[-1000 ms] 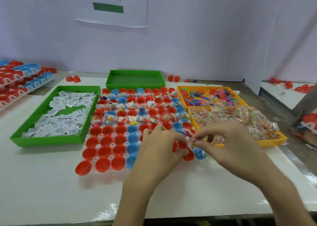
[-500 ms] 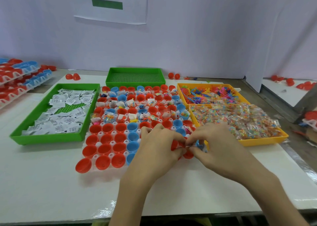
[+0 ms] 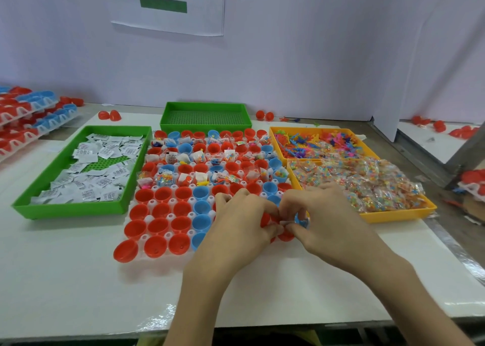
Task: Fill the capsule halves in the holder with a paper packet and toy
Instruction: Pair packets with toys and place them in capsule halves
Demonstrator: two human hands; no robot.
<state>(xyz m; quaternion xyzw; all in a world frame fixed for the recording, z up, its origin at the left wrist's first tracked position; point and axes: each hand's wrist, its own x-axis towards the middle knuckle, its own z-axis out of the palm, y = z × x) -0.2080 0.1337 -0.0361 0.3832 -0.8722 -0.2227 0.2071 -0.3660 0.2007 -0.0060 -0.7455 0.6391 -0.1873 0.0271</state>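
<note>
Pinch grip, left hand (image 3: 236, 221), right hand (image 3: 330, 219): packet (image 3: 284, 223)

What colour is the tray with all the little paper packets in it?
Green. The tray shows best in the head view, on the left side.

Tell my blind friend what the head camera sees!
A left hand and right hand pinch a small white packet over a white plastic holder of red and blue capsule halves. A green plastic tray of paper packets lies left, a yellow tray of bagged toys right.
</note>
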